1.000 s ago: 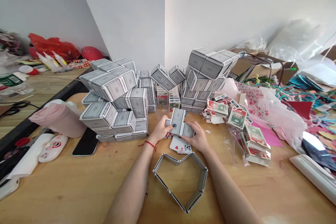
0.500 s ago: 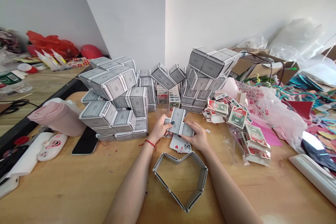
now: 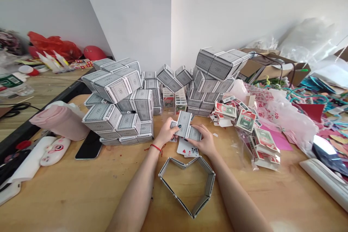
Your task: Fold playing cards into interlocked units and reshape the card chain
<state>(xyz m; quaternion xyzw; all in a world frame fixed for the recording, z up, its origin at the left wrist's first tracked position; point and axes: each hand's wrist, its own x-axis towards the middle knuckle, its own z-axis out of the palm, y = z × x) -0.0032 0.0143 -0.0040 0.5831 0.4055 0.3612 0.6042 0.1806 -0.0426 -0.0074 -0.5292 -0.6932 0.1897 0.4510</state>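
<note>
Between my two hands is a group of playing cards [image 3: 184,124], patterned backs up, with one card lying across others. My left hand [image 3: 166,132] pinches its left side, the thumb resting on top. My right hand [image 3: 204,139] grips the right side, fingers around the edge. Just beneath, loose face-up cards [image 3: 187,148] lie on the table, partly covered by the held ones. Closer to me, between my forearms, stands a heart-shaped ring of folded cards [image 3: 210,185]. It touches neither hand.
Card-built blocks are stacked at left [image 3: 119,112] and right [image 3: 214,69], with a smaller card heart [image 3: 174,79] between. Torn card boxes [image 3: 246,120] and plastic bags [image 3: 285,112] lie to the right. A phone [image 3: 88,145] and a pink roll [image 3: 58,121] are on the left.
Both hands keep their hold on the cards and have barely moved. The loose face-up cards below appear shifted very slightly.
</note>
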